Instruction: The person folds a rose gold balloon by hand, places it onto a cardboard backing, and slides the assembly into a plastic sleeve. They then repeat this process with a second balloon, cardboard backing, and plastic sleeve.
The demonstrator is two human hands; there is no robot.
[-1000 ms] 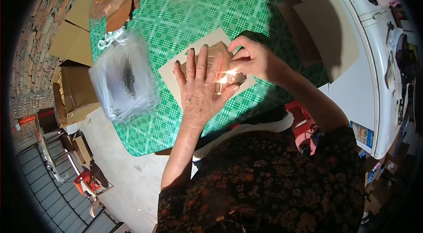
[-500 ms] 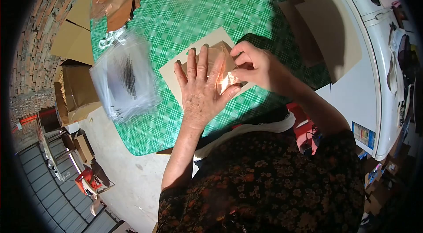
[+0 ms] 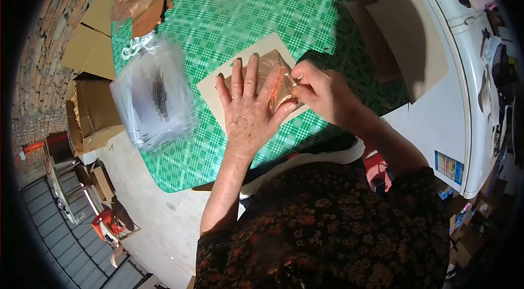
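A beige card sheet lies tilted on the green checked tablecloth. On it is a shiny copper-coloured foil film, partly hidden beneath my fingers. My left hand lies flat with fingers spread, pressing on the foil and card. At the foil's right edge, my right hand has thumb and forefinger pinched on the film, which is creased and slightly raised there.
A stack of clear plastic bags lies left of the card. More copper foil covers the far left of the table. Cardboard sheets rest at the right, near a white appliance. A cardboard box stands beyond the left edge.
My right hand has shifted slightly right, with the foil's edge drawn along in its pinch. The bright glare on the film has faded. My left hand stays in place.
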